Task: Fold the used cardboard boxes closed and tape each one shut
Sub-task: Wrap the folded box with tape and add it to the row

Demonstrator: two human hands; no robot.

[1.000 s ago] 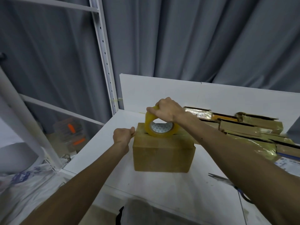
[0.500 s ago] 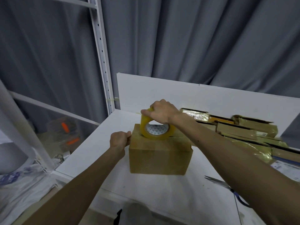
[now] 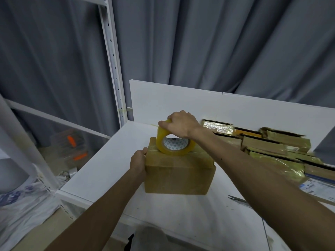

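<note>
A closed brown cardboard box (image 3: 178,175) stands on the white table (image 3: 112,163). A yellowish roll of tape (image 3: 174,144) stands on edge on the box's top, near its left end. My right hand (image 3: 182,125) grips the roll from above. My left hand (image 3: 138,161) presses against the box's upper left side, thumb at the top edge. Whether a strip of tape runs under that hand cannot be told.
A pile of taped and used boxes (image 3: 275,145) lies at the back right. Scissors (image 3: 239,199) lie on the table to the right, partly under my forearm. A white metal rack (image 3: 112,60) and grey curtain stand behind; clutter lies on the floor at the left.
The roll and my right hand have shifted slightly left along the box's top. My left hand has moved in from beside the box to its left side.
</note>
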